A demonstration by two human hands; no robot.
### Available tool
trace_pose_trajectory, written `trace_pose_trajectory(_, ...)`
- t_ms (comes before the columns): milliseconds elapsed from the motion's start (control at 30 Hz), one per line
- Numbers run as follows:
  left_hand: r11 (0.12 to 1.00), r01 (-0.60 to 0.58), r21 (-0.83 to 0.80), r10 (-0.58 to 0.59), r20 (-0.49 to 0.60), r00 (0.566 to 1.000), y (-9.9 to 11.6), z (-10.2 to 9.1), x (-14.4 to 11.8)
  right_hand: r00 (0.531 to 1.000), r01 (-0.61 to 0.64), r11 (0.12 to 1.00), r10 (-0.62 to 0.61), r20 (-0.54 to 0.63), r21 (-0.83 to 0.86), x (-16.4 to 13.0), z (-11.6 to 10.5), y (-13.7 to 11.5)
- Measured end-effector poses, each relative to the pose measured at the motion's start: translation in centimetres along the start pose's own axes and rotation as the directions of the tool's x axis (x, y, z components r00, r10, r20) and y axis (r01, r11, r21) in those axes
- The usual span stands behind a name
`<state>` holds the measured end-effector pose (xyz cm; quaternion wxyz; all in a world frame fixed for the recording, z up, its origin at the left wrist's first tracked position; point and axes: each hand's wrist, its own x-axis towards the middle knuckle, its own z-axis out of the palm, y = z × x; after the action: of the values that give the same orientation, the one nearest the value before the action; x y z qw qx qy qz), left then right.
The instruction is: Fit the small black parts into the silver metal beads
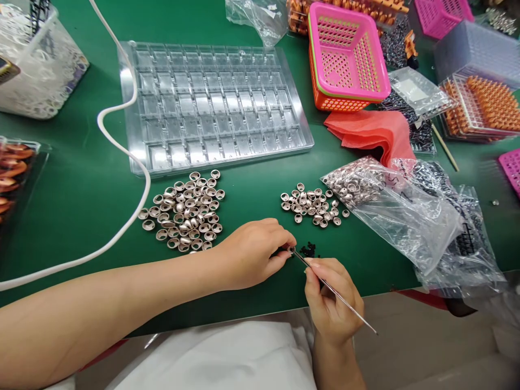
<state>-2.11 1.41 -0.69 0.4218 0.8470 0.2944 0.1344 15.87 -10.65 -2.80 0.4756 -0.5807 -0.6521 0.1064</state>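
Note:
My left hand (254,252) rests on the green table (81,184), its fingertips pinched on a small metal cap that is mostly hidden. My right hand (331,300) grips a thin metal pick (337,292), whose tip meets the left fingertips. A small heap of tiny black parts (309,250) lies just beyond the tip. A larger pile of silvery metal caps (184,212) lies to the left, and a smaller pile of caps (312,205) lies above my hands.
A clear plastic compartment tray (211,103) lies at the back. A white cable (122,146) curves across the left. Plastic bags with caps (406,211) lie right. Stacked pink and orange baskets (345,54), a pink cloth (374,135) and a white tub (36,65) stand around.

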Motion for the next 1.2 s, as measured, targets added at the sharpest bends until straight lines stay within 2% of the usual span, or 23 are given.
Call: trace_pose_trajectory(1200, 1.000, 0.002, -0.028, -0.002, 0.003, 1.000, -0.14, 0.04, 0.03, 1.000, 0.021, 0.999, -0.021, 0.005, 0.035, 0.03, 0.08, -0.16)
